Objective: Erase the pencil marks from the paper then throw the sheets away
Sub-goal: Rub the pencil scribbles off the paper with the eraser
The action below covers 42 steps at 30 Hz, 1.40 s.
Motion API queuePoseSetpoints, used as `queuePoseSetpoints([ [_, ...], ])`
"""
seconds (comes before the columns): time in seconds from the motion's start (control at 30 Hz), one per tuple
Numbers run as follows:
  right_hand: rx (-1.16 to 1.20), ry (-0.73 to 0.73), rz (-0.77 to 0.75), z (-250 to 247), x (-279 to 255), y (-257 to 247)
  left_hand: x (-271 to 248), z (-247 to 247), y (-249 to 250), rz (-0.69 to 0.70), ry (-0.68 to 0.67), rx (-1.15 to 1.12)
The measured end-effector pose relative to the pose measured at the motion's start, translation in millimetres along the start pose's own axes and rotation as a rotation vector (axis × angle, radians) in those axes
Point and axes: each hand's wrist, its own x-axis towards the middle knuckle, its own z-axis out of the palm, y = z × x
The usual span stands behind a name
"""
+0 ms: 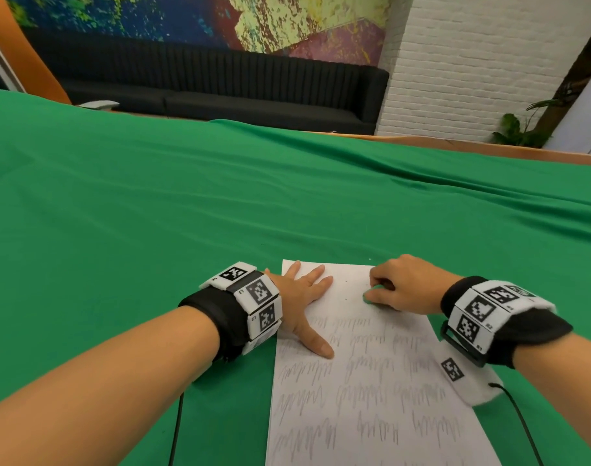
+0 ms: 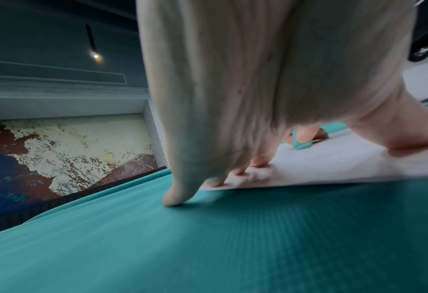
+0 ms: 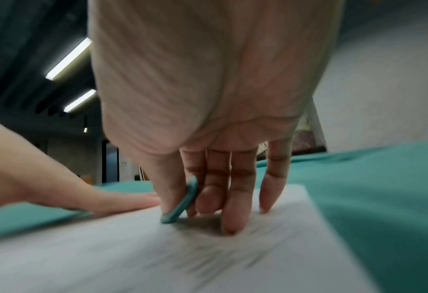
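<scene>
A white sheet of paper [image 1: 371, 381] lies on the green cloth, its lower part covered in rows of grey pencil scribbles and its far end blank. My left hand [image 1: 304, 297] lies flat with spread fingers on the sheet's far left corner, the little finger [image 2: 177, 196] off on the cloth. My right hand [image 1: 401, 287] pinches a small green eraser [image 1: 371, 294] between thumb and fingers, its tip touching the paper near the far right. The eraser [image 3: 182, 202] shows flat and thin in the right wrist view, with the paper [image 3: 157, 257] blurred beneath. In the left wrist view the eraser [image 2: 300, 143] shows beyond the palm.
The green cloth [image 1: 186, 213] covers a wide table out to a wooden edge [image 1: 455, 142] at the far right. Black cables [image 1: 174, 428] trail from both wristbands across the near cloth. A black sofa [image 1: 220, 89] and a white brick wall stand beyond the table.
</scene>
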Motion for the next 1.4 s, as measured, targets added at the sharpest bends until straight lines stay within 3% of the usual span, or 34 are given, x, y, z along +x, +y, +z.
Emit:
queuePoseSetpoints([
  [0.07, 0.009, 0.027, 0.003, -3, 1, 3, 0, 0, 0, 0.003, 0.0, -0.003],
  [0.17, 0.149, -0.047, -0.072, 1, -1, -4, 2, 1, -2, 0.004, -0.002, 0.0],
  [0.33, 0.0, 0.004, 0.039, 1, 1, 2, 3, 0, -1, 0.0, -0.007, 0.0],
  [0.6, 0.09, -0.035, 0.08, 6, -6, 0, -3, -21, -15, -0.018, 0.073, -0.081],
  [0.8, -0.056, -0.111, 0.127, -4, -4, -17, 1, -14, -40, -0.085, -0.002, -0.091],
  [1.03, 0.038, 0.057, -0.022, -13, 11, -72, 4, -12, -41, -0.081, -0.008, -0.041],
  [1.17, 0.044, -0.001, -0.058, 0, 29, -93, 7, -8, -42, -0.08, 0.005, -0.022],
  [1.4, 0.093, -0.085, 0.077, -3, 17, -51, -1, -12, -36, -0.1, -0.015, -0.007],
])
